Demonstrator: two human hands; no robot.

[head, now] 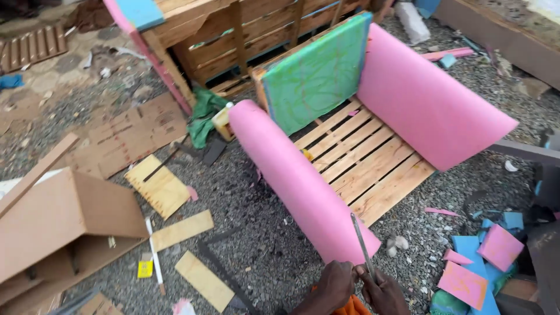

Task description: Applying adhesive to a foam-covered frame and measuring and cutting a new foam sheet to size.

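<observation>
Blade (361,242), thin and metal, rose up from between both sets of fingers, tip against the pink foam armrest (297,181) just above them. Left hand (333,286) pinched its lower end; right hand (382,291) gripped beside it, knuckles touching. Wooden slat seat (364,169) and green foam back panel (318,76) lay farther beyond the fingers. Cardboard box (64,221) sat well off left.

Two pink foam pads (303,181), one blade (363,248)
</observation>
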